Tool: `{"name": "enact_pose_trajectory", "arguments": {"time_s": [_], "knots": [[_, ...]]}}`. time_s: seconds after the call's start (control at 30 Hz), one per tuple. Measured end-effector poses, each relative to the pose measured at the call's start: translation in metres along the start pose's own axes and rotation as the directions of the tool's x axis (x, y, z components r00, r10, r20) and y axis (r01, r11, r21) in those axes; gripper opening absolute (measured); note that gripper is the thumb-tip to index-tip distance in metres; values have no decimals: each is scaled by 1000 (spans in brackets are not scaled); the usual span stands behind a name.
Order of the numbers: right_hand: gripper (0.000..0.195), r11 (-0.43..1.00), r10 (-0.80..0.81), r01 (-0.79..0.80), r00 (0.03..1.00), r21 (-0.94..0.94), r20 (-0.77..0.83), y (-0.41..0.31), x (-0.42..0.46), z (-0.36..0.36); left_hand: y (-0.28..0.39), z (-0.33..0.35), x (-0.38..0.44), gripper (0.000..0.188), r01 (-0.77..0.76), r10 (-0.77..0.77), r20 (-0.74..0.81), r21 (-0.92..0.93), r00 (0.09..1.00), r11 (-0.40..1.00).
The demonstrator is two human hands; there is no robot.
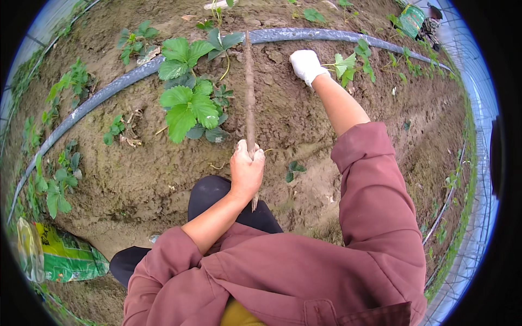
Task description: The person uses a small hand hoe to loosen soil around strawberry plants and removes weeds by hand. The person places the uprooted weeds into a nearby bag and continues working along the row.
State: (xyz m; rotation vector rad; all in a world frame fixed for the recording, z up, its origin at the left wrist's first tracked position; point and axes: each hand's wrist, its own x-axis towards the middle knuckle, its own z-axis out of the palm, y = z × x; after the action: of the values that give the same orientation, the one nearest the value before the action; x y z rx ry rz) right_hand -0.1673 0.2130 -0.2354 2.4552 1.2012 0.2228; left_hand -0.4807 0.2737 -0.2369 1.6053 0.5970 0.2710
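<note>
My left hand (247, 168), bare, is closed around the lower part of a straight wooden stick (250, 93). The stick points away from me, its far end overlapping a grey hose (301, 34). Large strawberry leaves (183, 110) grow just left of the stick. My right hand (306, 67), in a white glove, is curled over the soil between the stick and another strawberry plant (344, 66). A stem of that plant reaches the glove's edge. The fingertips are hidden, so whether this hand holds anything cannot be seen.
The hose curves across the soil bed from lower left to upper right. More strawberry plants (59, 187) grow at the left. A green and yellow plastic sack (73, 256) lies at lower left. Another person (431, 28) is at the far upper right beside a green sack (411, 20).
</note>
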Motion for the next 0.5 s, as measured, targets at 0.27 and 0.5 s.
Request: {"name": "enact_pose_trajectory", "arguments": {"time_s": [0.27,0.5], "knots": [[19,914,353,-353,935,201,34,-13,-5,2,-5,1,0,12,-1,1,15,-1,1000,1000],[19,890,398,-404,914,211,75,-17,0,-3,-3,0,-1,12,-32,31,25,22,999,999]]}}
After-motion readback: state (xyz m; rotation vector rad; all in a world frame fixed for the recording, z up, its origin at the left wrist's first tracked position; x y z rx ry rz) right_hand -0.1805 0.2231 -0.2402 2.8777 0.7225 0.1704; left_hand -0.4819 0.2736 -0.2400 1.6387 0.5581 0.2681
